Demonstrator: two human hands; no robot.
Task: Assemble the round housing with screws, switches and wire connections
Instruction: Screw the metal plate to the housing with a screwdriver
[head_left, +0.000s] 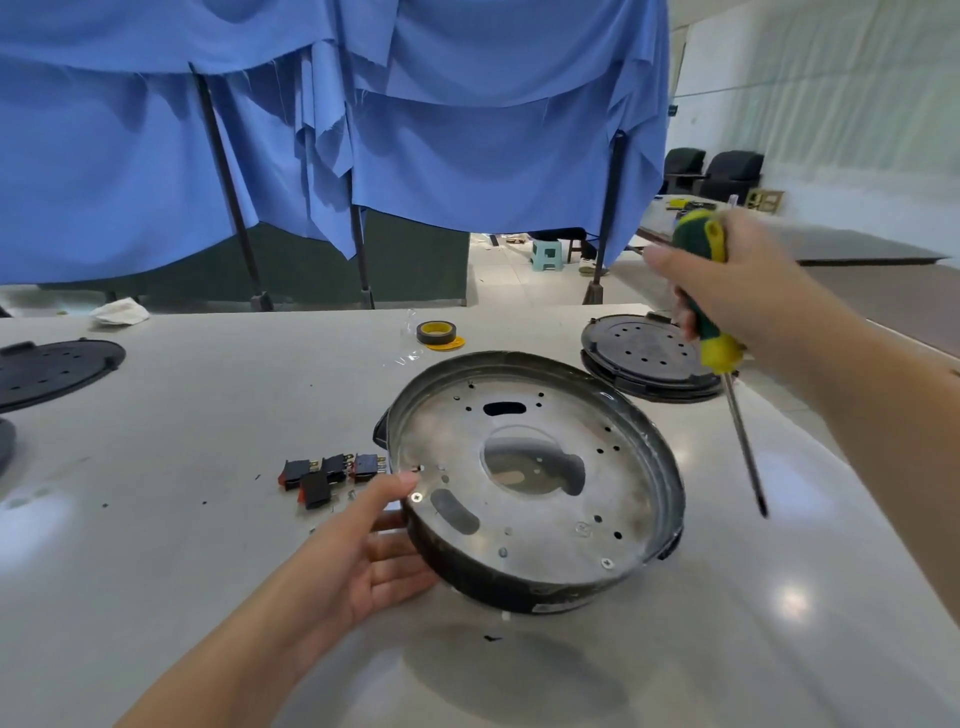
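The round housing (535, 483) is a shallow black-rimmed pan with a shiny metal floor full of holes and a few screws. It is tilted up off the table. My left hand (363, 556) holds its left rim, thumb on top and fingers underneath. My right hand (737, 291) grips a green and yellow screwdriver (719, 332) in the air at the right, its dark shaft pointing down past the housing's right side. Several black rocker switches (327, 473) with red faces lie on the table left of the housing.
A black perforated round cover (644, 358) lies behind the housing at the right, another (52, 369) at the far left edge. A roll of yellow-cored tape (436, 332) and clear film sit behind. Blue cloth hangs at the back. The white table (182, 519) shows small dark specks.
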